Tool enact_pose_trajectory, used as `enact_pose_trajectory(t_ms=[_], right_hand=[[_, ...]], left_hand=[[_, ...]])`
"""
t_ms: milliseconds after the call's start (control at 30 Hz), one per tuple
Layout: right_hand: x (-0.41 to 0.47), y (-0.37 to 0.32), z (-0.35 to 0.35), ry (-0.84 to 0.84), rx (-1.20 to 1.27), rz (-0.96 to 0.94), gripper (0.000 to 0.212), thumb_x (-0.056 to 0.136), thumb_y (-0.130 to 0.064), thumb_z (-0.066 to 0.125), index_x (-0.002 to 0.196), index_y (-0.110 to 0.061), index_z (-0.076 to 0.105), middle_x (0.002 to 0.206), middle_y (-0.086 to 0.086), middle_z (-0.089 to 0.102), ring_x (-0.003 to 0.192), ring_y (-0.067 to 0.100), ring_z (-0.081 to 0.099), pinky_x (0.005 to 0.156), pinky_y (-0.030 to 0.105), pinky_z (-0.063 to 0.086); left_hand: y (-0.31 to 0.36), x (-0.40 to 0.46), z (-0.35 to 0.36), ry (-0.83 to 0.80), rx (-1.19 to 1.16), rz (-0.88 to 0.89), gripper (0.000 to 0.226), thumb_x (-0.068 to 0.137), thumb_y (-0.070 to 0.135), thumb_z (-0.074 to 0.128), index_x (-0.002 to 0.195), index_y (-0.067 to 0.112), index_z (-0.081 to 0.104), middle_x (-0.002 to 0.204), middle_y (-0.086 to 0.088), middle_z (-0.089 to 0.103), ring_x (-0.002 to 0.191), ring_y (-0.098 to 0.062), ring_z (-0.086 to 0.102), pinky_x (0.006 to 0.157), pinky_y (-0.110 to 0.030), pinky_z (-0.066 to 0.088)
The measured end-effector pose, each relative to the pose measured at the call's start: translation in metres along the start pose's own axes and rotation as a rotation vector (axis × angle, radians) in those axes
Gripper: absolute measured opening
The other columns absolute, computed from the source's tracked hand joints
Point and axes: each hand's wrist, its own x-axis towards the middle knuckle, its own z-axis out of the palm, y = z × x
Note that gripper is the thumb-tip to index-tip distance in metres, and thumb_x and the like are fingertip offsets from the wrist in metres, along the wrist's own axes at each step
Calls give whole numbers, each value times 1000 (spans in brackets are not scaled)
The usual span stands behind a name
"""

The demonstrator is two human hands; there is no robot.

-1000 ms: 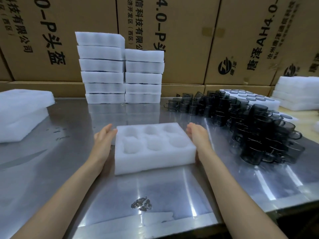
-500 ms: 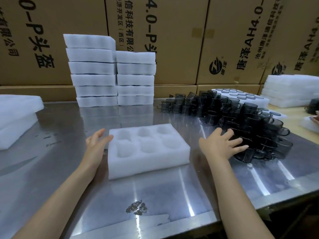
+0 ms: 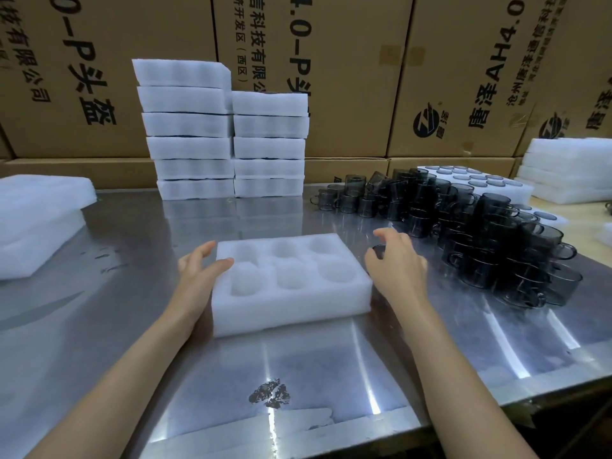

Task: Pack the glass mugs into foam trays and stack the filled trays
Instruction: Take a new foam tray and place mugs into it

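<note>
The left hand (image 3: 198,271) grips the left edge of the empty foam tray (image 3: 291,299) – thumb on top – while the right hand (image 3: 395,265), just right, curls around a dark glass mug (image 3: 381,251).

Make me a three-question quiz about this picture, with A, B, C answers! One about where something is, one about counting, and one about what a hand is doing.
1. Where is the pile of dark glass mugs?
A. to the right of the foam tray
B. inside the foam tray
C. on the white stacks

2. How many round holes does the foam tray in front have?
A. four
B. six
C. nine

3. What is the left hand doing?
A. lifting a mug
B. lying flat on the table
C. holding the tray's left edge

Answers:
1. A, the mugs sit on the metal table, right of the tray.
2. B, two rows of three holes, all empty.
3. C, its thumb lies over the tray's top edge.
</note>
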Motion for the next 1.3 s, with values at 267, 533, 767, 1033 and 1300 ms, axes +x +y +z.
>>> enact_pose_trajectory(t_ms=[267, 533, 767, 1033, 1300], right_hand=[[7, 13, 8, -188, -66, 106, 48, 85, -46, 61, 127, -31, 45, 130, 4, 37, 114, 32, 38, 76, 34, 35], [14, 2, 4, 76, 194, 16, 41, 82, -34, 65, 121, -29, 53, 119, -2, 49, 103, 21, 52, 73, 27, 36], [10, -57, -11, -2, 498, -173, 34, 72, -65, 62, 82, -33, 55, 90, -11, 52, 80, -1, 51, 64, 18, 35], [10, -137, 23, -203, 287, -242, 62, 58, -86, 46, 72, -26, 54, 82, -14, 51, 92, 14, 47, 68, 30, 39], [7, -112, 45, -567, 729, -230, 36, 86, -46, 63, 107, -18, 62, 105, -8, 65, 100, 7, 60, 85, 25, 48]], left_hand=[[7, -7, 4, -37, -18, 25, 39, 92, 16, 57, 130, 19, 48, 129, 4, 37, 109, -13, 49, 92, -28, 40], [9, -9, 8, 11, 60, 71, 41, 95, 13, 53, 135, 13, 44, 124, 5, 31, 104, -9, 41, 92, -21, 32], [35, -10, 4, -12, -34, 300, 54, 81, 37, 68, 131, 28, 49, 127, 14, 46, 112, -8, 49, 97, -26, 42], [61, 2, 18, -206, 223, 445, 54, 69, 29, 83, 113, 24, 52, 115, 6, 59, 101, -4, 56, 91, -16, 43], [40, 6, 5, -285, 63, 333, 27, 86, 19, 69, 112, 22, 63, 109, 10, 68, 108, -1, 60, 93, -22, 43]])
